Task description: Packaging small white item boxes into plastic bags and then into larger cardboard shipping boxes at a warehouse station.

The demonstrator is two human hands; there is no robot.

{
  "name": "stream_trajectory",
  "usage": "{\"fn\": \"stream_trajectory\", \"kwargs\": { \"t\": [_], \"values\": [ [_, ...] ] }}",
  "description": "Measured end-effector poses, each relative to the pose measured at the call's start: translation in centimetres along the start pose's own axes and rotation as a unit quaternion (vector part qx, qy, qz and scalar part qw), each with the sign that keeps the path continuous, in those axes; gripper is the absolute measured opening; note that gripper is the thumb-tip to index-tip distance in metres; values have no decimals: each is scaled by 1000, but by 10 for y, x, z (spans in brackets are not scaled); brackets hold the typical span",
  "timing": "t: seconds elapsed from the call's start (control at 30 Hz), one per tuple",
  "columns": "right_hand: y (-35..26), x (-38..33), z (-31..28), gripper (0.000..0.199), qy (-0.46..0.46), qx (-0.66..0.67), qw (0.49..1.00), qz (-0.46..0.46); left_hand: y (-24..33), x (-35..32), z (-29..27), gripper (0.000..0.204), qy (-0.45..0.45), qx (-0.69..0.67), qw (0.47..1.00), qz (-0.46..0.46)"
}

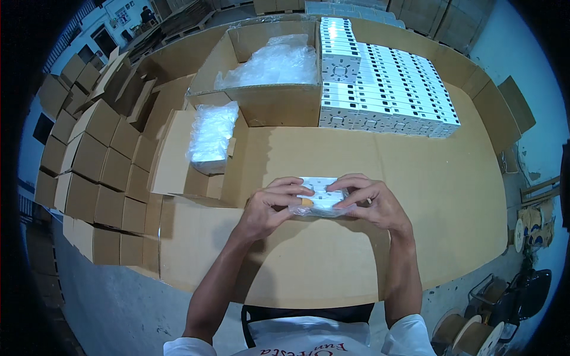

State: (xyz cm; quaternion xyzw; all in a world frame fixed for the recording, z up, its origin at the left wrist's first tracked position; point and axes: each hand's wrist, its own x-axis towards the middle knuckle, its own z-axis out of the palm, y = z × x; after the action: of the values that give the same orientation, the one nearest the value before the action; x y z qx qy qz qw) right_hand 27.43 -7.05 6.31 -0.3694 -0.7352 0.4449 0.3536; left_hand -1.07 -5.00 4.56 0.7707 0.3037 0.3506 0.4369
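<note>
A flat white rectangular plastic piece lies over the near middle of the table, with clear plastic bag film around its lower edge. My left hand grips its left end, fingers on top and thumb below. A yellow-orange wrap shows at one of that hand's fingertips. My right hand holds the right end, with its fingers curled over the piece and the film. To the left, an open cardboard box contains a row of bagged white pieces.
A larger carton at the back holds a heap of clear plastic bags. Stacked white plastic pieces stand at the back right. Small brown boxes are piled at left. A cardboard wall rims the table.
</note>
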Motion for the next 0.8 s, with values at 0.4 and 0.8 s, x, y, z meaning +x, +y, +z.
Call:
{"fn": "stream_trajectory", "kwargs": {
  "t": [0.4, 0.8],
  "values": [
    [22, 10, 40, 20, 219, 201, 946, 127, -16, 10, 28, 34, 172, -297, 911, -228],
    [15, 21, 43, 26, 188, 44, 981, 10, -24, 19, 21, 40, 180, -378, 879, -228]
  ]
}}
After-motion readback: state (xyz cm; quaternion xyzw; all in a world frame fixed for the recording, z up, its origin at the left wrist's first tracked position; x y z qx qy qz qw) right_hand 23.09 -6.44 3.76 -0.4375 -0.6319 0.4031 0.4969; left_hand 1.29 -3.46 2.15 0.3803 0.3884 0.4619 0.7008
